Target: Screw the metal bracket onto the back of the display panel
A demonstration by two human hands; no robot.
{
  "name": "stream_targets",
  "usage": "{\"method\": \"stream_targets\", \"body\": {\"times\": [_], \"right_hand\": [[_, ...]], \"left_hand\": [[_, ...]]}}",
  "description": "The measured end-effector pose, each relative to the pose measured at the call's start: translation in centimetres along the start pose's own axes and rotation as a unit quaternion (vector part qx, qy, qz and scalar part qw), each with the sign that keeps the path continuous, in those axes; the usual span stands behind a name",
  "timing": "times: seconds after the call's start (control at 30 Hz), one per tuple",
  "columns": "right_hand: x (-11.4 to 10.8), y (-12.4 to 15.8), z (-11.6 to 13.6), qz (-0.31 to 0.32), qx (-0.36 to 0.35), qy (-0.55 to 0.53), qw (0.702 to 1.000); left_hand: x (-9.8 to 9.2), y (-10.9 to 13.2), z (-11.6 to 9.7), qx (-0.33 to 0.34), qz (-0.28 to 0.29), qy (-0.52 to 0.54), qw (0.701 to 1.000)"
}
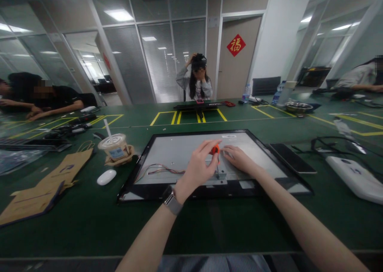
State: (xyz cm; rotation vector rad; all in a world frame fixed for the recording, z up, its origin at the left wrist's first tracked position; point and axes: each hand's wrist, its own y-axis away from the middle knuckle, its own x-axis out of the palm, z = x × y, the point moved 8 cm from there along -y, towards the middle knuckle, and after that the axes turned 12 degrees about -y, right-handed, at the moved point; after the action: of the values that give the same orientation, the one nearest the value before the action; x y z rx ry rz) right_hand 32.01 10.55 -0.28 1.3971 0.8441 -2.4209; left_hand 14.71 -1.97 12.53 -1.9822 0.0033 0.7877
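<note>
My left hand (199,162), with a watch at the wrist, grips the orange handle of a screwdriver (216,148) between thumb and fingers. The screwdriver stands nearly upright, its shaft pointing down at a small metal bracket (220,178) near the front edge of a display panel (167,149). This panel lies face down, its grey metal back framed in black. Flat on that metal back, just right of the screwdriver, rests my right hand (239,159), fingers stretched out. Thin coloured wires (163,168) run across the panel's left part. Whether the tip sits in a screw is too small to tell.
Left of the panel are a drink cup (115,148) with a straw, a white mouse (106,177) and a paper bag (56,176). To the right lie a black phone-like slab (291,158), cables and a white device (356,178). A person (197,78) sits opposite.
</note>
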Motion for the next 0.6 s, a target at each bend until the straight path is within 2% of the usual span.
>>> {"method": "stream_targets", "body": {"times": [0.17,0.37,0.6], "right_hand": [[0.0,0.0,0.2,0.008,-0.006,0.007,1.000],[-0.1,0.0,0.2,0.006,0.001,0.004,1.000],[0.0,0.0,0.0,0.006,-0.005,-0.002,1.000]], "left_hand": [[-0.3,-0.1,0.4,-0.011,-0.018,-0.017,1.000],[0.6,0.1,0.8,-0.030,0.042,0.029,0.998],[-0.5,-0.3,0.6,-0.026,-0.007,0.012,1.000]]}}
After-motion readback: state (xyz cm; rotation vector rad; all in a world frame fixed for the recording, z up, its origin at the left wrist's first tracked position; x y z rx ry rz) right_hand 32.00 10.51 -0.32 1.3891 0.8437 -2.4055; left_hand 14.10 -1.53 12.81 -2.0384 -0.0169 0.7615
